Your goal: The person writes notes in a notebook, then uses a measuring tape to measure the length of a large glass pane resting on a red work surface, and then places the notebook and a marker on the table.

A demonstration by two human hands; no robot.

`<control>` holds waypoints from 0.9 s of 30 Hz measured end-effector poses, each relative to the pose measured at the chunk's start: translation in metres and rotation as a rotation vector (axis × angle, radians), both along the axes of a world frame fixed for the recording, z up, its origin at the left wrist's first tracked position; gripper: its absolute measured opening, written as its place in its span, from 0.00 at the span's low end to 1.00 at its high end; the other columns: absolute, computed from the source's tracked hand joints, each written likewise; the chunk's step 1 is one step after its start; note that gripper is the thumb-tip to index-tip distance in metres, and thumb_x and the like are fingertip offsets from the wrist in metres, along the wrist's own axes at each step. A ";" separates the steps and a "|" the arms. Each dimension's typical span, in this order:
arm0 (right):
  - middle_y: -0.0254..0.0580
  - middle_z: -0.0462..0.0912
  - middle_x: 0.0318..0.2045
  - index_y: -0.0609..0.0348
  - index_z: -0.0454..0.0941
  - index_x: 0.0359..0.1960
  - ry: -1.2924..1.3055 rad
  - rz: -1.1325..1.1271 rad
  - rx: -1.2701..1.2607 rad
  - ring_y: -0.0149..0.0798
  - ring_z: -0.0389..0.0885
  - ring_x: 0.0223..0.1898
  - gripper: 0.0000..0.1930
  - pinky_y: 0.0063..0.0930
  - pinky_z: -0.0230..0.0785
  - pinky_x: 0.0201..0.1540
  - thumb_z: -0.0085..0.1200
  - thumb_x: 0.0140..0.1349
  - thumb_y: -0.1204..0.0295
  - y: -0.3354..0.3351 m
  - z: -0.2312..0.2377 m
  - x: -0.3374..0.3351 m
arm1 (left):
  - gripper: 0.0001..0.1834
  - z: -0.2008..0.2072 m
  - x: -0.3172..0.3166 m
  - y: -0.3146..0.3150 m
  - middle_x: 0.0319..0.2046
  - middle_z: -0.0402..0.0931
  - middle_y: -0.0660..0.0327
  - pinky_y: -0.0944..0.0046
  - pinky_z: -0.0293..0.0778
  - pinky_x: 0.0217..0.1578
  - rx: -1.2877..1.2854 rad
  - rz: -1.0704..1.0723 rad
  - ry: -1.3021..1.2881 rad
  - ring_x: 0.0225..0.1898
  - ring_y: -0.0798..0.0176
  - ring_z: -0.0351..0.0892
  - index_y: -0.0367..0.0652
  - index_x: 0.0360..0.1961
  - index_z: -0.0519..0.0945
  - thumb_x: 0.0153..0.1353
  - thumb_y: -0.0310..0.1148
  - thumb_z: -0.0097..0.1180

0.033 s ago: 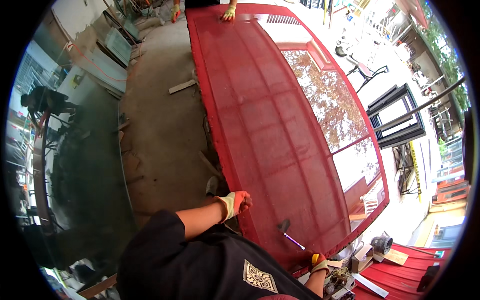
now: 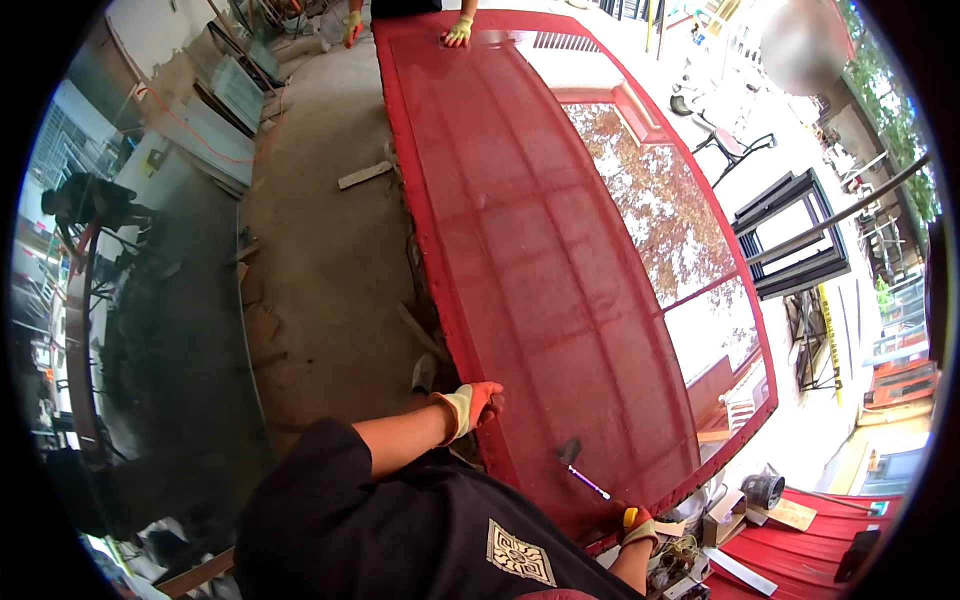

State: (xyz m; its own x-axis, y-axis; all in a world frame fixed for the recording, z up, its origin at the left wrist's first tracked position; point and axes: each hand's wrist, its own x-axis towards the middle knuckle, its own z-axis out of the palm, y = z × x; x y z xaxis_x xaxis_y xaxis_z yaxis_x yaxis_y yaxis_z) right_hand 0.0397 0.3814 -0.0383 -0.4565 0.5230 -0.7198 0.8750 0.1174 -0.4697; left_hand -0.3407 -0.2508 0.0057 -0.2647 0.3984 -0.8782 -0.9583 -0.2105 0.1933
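A large sheet of glass lies over a red-covered table and reflects trees and sky on its right side. My left hand, in a white and orange glove, is at the near left edge with its fingers curled in; what they hold, if anything, is hidden. At the near right corner, my gloved right hand is closed around a small yellow thing that looks like a tape measure. Between my hands lies a slim purple and white stick-like tool; a dark shape touches its far end.
A co-worker's gloved hand rests flat on the far end. Upright glass stands left. Bits of wood lie on the floor beside the table. Black frames and a chair stand right; a cluttered box sits near right.
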 end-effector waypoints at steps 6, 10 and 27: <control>0.49 0.92 0.48 0.52 0.83 0.58 -0.350 0.594 0.439 0.49 0.91 0.48 0.12 0.47 0.84 0.52 0.53 0.77 0.73 -0.098 0.063 -0.052 | 0.26 0.029 0.007 -0.027 0.53 0.83 0.62 0.65 0.74 0.36 -0.145 -0.142 0.171 0.37 0.68 0.77 0.46 0.65 0.80 0.82 0.56 0.53; 0.56 0.92 0.49 0.53 0.85 0.55 -0.184 0.683 0.408 0.61 0.91 0.52 0.23 0.51 0.84 0.53 0.72 0.63 0.57 -0.133 0.068 -0.081 | 0.17 -0.107 0.004 -0.048 0.44 0.80 0.64 0.62 0.72 0.36 -0.021 0.369 0.094 0.34 0.64 0.76 0.44 0.54 0.80 0.81 0.42 0.45; 0.55 0.90 0.43 0.61 0.85 0.48 -0.351 0.743 0.501 0.55 0.89 0.44 0.23 0.55 0.80 0.49 0.43 0.83 0.55 -0.257 0.012 0.051 | 0.23 -0.004 0.062 -0.170 0.33 0.84 0.67 0.63 0.72 0.24 -0.372 -0.069 0.241 0.21 0.68 0.76 0.49 0.46 0.82 0.80 0.59 0.56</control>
State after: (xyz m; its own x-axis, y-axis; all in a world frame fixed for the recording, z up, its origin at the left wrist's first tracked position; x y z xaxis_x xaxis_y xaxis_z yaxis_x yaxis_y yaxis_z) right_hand 0.0905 0.1243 -0.0267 -0.5960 0.4709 -0.6505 0.5776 0.8141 0.0601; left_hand -0.2792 -0.4212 0.0019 -0.4629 0.0909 -0.8817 -0.8861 -0.0219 0.4630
